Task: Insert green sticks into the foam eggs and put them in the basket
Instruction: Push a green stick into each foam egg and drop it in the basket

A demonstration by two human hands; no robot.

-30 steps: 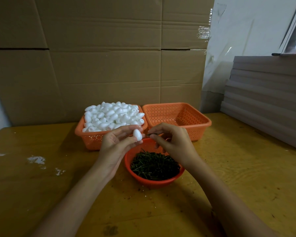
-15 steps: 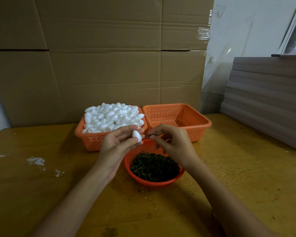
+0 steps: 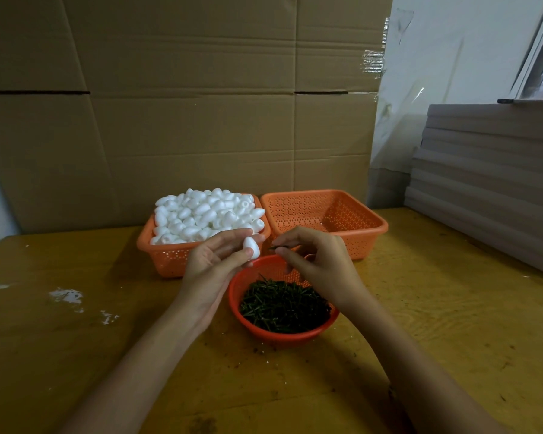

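My left hand [image 3: 213, 264] pinches a white foam egg [image 3: 252, 246] between thumb and fingers, above the far rim of a round orange bowl [image 3: 295, 335] full of green sticks [image 3: 282, 305]. My right hand [image 3: 317, 264] pinches one thin green stick [image 3: 276, 247], whose tip points left at the egg with a small gap between them. Behind my hands stand two orange baskets: the left basket [image 3: 166, 258] is heaped with foam eggs [image 3: 207, 214]. No eggs show in the part of the right basket [image 3: 351, 236] that I can see.
The wooden table [image 3: 436, 308] carries white flecks at the left [image 3: 66, 296]. A cardboard wall [image 3: 185, 120] stands behind the baskets. Stacked grey boards [image 3: 489, 183] lie along the right edge.
Both hands stay almost in place above the bowl. The egg has tilted slightly in my left fingers, and the stick tip stays just short of it.
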